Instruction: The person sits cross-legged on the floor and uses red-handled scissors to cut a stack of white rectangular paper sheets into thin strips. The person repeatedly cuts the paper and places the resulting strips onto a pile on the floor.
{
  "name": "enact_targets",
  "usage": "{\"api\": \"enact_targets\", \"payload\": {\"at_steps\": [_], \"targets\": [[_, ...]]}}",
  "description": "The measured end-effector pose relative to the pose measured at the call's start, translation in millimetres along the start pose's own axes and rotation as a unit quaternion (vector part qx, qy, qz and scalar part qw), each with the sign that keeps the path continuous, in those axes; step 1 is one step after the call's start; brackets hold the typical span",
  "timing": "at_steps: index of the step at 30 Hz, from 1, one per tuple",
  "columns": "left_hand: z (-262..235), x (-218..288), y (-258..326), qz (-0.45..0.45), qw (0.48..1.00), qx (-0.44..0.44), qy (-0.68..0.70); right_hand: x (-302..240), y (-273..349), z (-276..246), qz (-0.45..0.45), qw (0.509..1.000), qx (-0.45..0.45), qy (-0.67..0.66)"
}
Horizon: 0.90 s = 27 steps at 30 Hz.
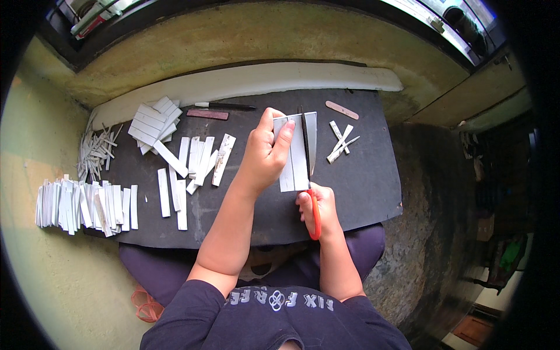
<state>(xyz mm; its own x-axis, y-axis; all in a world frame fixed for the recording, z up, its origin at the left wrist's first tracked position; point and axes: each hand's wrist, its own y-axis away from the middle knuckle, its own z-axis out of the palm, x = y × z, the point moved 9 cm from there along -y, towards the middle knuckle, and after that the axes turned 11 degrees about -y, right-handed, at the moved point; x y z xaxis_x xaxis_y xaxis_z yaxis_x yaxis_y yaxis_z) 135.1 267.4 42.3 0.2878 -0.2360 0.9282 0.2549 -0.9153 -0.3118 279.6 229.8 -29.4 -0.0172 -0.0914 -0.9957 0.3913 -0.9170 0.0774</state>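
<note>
My left hand point(268, 150) pinches a white ruled sheet point(293, 166) near its upper left corner, thumb on the face of it. Closed around the red-orange handle of a pair of scissors point(315, 217) is my right hand point(321, 209). The dark blades lie lengthwise along the sheet, pointing away from me, near its right side. A narrow strip of the sheet point(312, 131) shows to the right of the blades. Both hands are raised over the dark board point(262, 221).
White strips point(195, 157) lie left of my hands, beside stacked ruled sheets point(149, 121). Many upright strips point(81, 205) line the left edge, with thin offcuts point(100, 149) behind. A black pen point(230, 107), a maroon bar point(207, 114), a pinkish stick point(342, 110) and several pieces point(343, 143) lie farther back.
</note>
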Motion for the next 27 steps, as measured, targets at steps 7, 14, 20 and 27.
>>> {"api": "enact_targets", "payload": {"at_steps": [7,14,20,27], "targets": [[0,-9,-1,-0.027,0.999,-0.008,0.015,3,-2,0,0.009,1.000,0.001,-0.008],[1,-15,-2,-0.022,0.999,0.002,0.026,6,-5,0,0.007,1.000,0.007,0.005],[-3,-17,-2,-0.044,0.998,-0.017,0.043,0,-6,2,0.014,1.000,-0.002,0.018],[-12,-3,-1,-0.039,0.997,-0.054,0.027,5,-1,9,0.042,0.999,-0.018,-0.014]]}}
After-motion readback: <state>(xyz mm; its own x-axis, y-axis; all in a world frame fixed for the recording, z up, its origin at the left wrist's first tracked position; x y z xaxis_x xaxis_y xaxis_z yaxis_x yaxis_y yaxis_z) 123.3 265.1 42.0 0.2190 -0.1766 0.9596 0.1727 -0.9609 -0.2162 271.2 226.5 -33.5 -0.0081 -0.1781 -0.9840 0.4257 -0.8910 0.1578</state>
